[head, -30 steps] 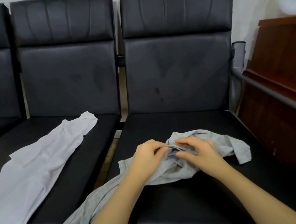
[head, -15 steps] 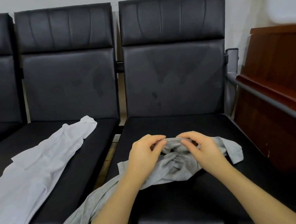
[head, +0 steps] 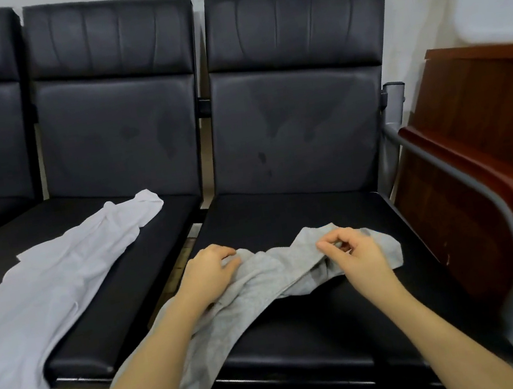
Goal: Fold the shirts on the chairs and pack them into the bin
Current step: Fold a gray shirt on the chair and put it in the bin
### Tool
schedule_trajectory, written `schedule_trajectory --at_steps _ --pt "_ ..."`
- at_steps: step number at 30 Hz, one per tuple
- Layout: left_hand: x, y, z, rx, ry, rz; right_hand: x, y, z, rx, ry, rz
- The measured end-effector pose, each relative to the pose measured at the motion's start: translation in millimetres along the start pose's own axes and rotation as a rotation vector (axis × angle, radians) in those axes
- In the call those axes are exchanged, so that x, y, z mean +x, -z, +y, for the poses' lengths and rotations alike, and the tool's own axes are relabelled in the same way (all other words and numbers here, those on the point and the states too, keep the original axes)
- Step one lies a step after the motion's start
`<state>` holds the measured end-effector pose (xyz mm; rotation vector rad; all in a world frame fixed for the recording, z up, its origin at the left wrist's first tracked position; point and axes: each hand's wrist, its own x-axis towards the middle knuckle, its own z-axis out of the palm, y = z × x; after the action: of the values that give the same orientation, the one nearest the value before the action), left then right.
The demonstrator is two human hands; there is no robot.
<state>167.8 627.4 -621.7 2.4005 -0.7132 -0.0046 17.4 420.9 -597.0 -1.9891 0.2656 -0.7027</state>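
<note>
Forearms come in from the bottom edge, both hands on the grey shirt [head: 261,280]. Your left hand [head: 209,276] has its fingers curled into a bunch of cloth at the shirt's left end. Your right hand [head: 355,254] pinches a fold near the right end, thumb against fingertips. Hands sit apart with a slack hump of cloth between them.

Grey shirt lies crumpled on the right seat [head: 318,328], its tail trailing off the front-left edge toward the floor. No fold visible in it. Looks like you are spreading it out or hunting for shoulders or hem; I can't tell which part each hand has.

White shirt [head: 61,276] is 1 seat over, on the middle seat [head: 147,277], loosely laid out and hanging over the front edge at lower left. Untouched, unfolded.

Further back: 3 black seat backs in a row against the wall, grey armrest [head: 445,172] on the right, wooden furniture [head: 480,141] beyond it.

Bin is not in view.

Progress, my read: 0 of 2 visible shirts folded, 0 packed. You're in the first step on shirt 1. Left to do: flatten and fold the grey, pack it, then repeat with the white. Watch the hanging tail; pull it onto the seat before folding or it drags.
</note>
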Motion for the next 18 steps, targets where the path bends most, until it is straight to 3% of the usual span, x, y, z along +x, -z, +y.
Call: schedule_trajectory --at_steps 7,15,18 --pt "0.7 -4.1 -27.9 0.030 0.102 0.034 -5.5 -22.9 17.0 -0.457 0.121 -0.110" --pt "1.6 -4.5 -30.4 0.003 0.135 0.113 -3.8 -29.1 6.0 -0.254 0.084 -0.066" --pt "-3.5 6.8 -23.5 -0.228 0.020 0.218 0.1 -31.7 1.4 -0.175 0.105 -0.031"
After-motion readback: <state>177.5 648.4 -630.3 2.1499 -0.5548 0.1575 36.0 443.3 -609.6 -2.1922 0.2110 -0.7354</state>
